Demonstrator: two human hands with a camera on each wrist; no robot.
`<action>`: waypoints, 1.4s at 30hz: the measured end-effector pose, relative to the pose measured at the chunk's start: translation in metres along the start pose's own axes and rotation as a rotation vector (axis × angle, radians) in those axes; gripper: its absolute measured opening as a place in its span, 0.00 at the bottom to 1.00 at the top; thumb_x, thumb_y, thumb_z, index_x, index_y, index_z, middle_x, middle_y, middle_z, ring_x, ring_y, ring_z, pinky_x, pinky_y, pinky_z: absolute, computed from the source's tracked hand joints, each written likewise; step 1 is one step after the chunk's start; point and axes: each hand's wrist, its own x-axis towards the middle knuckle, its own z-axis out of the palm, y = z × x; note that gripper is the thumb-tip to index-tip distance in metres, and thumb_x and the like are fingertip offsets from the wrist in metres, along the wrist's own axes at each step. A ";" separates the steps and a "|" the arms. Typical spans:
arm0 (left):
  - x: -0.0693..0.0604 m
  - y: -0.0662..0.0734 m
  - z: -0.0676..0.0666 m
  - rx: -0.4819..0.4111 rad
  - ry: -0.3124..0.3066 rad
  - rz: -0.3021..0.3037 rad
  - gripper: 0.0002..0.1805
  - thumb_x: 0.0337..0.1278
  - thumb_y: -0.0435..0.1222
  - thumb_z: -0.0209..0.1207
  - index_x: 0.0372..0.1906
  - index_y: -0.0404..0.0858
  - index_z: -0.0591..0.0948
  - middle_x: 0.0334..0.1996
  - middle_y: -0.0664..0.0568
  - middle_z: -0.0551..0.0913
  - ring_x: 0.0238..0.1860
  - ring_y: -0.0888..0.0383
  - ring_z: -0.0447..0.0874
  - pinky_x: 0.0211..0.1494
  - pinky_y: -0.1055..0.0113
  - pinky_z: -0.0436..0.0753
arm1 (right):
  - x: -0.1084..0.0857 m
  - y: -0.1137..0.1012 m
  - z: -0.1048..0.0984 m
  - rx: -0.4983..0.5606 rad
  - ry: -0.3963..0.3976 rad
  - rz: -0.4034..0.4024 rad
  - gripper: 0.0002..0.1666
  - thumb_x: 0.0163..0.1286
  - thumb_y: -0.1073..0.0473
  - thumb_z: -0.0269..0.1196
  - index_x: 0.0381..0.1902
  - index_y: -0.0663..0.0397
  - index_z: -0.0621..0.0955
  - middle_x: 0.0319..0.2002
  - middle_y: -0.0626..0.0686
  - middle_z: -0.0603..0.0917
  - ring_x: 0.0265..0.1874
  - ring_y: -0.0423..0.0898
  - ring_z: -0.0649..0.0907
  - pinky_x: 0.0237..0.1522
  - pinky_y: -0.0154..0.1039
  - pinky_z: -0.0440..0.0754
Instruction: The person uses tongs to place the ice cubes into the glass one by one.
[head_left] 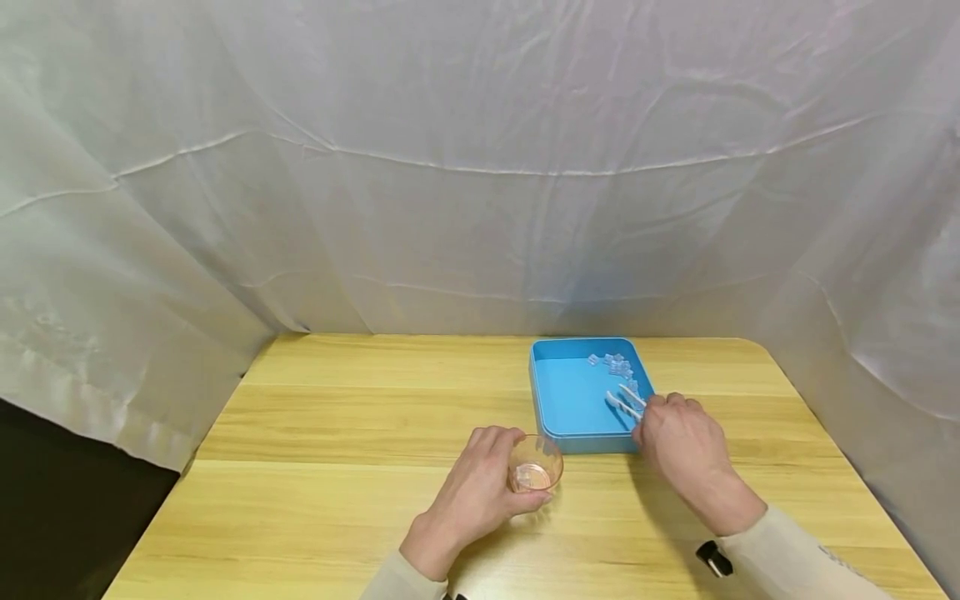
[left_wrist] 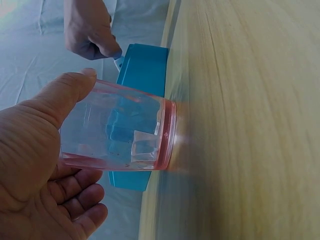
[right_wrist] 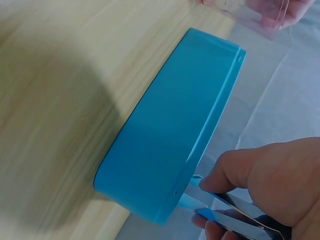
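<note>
- Backdrop: pale, creased curtain (head_left: 450,208), hung across the upper frame and down both sides.
- Surface: wood-grain table (head_left: 315,425), light yellow, filling the lower middle of the frame.
- Dark area (head_left: 60,508): lower left corner, below the curtain's hem.
- Left sleeve (head_left: 401,581): pale, at the bottom edge, left of centre.
- Your left hand (head_left: 476,490): lower centre, grasping the cup, your thumb on its near side.
- Cup (head_left: 552,468): clear with a pinkish tint, upright, lower centre, just beside the tray's lower left corner; whether its base rests on the table you cannot tell.
- Clear piece (left_wrist: 145,146): inside the cup, at its bottom.
- Blue tray (head_left: 572,396): square, low-walled, right of centre, on the table.
- Clear cubes (head_left: 618,365): a loose cluster in the tray's upper right part.
- Tweezers (head_left: 622,407): pale-tipped, tips apart, over the tray's lower right part.
- Your right hand (head_left: 686,447): lower right, pinching the tweezers beside the tray's right wall.
- Black fitting (head_left: 714,558): at your right cuff.
- Right sleeve (head_left: 798,560): pale, dark marking, lower right.
</note>
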 end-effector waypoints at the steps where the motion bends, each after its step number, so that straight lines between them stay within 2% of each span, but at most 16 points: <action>1: 0.000 0.000 0.000 -0.002 0.000 0.001 0.42 0.48 0.55 0.79 0.64 0.36 0.79 0.56 0.50 0.83 0.59 0.54 0.77 0.65 0.60 0.81 | 0.000 0.000 -0.001 0.003 -0.003 0.014 0.15 0.61 0.63 0.67 0.22 0.64 0.73 0.19 0.55 0.71 0.19 0.52 0.70 0.17 0.46 0.73; 5: 0.000 0.000 0.001 -0.007 -0.002 0.001 0.42 0.48 0.55 0.79 0.64 0.36 0.79 0.56 0.49 0.83 0.59 0.54 0.77 0.65 0.59 0.81 | 0.002 0.000 -0.003 0.000 -0.026 0.050 0.16 0.63 0.62 0.67 0.25 0.67 0.74 0.21 0.56 0.71 0.20 0.53 0.70 0.17 0.47 0.74; 13: 0.000 0.000 0.000 -0.008 -0.009 -0.006 0.43 0.48 0.56 0.79 0.64 0.36 0.79 0.57 0.50 0.83 0.60 0.54 0.77 0.66 0.59 0.80 | 0.001 0.003 -0.002 -0.008 -0.067 0.043 0.18 0.62 0.60 0.70 0.26 0.68 0.74 0.21 0.56 0.72 0.20 0.52 0.71 0.19 0.48 0.76; 18: 0.001 0.000 0.001 -0.010 -0.009 -0.009 0.43 0.48 0.56 0.79 0.64 0.36 0.79 0.57 0.50 0.83 0.60 0.54 0.77 0.66 0.59 0.80 | -0.002 0.001 0.001 0.017 -0.036 0.007 0.16 0.61 0.63 0.70 0.23 0.66 0.74 0.20 0.55 0.72 0.20 0.52 0.72 0.20 0.48 0.77; 25: 0.001 -0.001 0.001 0.002 -0.006 -0.008 0.43 0.48 0.57 0.78 0.65 0.37 0.78 0.57 0.50 0.83 0.60 0.54 0.77 0.67 0.59 0.80 | -0.003 -0.004 0.004 0.017 0.012 -0.042 0.15 0.60 0.62 0.69 0.23 0.65 0.75 0.19 0.54 0.71 0.18 0.49 0.70 0.16 0.44 0.73; 34: 0.000 -0.001 0.001 0.008 -0.004 -0.004 0.43 0.48 0.58 0.78 0.65 0.37 0.78 0.57 0.50 0.83 0.60 0.54 0.77 0.66 0.59 0.80 | -0.005 -0.001 -0.001 0.054 -0.029 -0.020 0.15 0.63 0.60 0.69 0.26 0.65 0.75 0.21 0.52 0.69 0.20 0.48 0.68 0.17 0.41 0.70; 42: 0.000 -0.001 0.001 0.000 0.000 0.001 0.43 0.48 0.57 0.79 0.64 0.36 0.78 0.57 0.49 0.83 0.59 0.54 0.77 0.65 0.60 0.80 | -0.007 0.002 0.000 0.043 -0.008 -0.039 0.17 0.62 0.60 0.71 0.25 0.64 0.75 0.19 0.52 0.68 0.18 0.47 0.68 0.16 0.41 0.71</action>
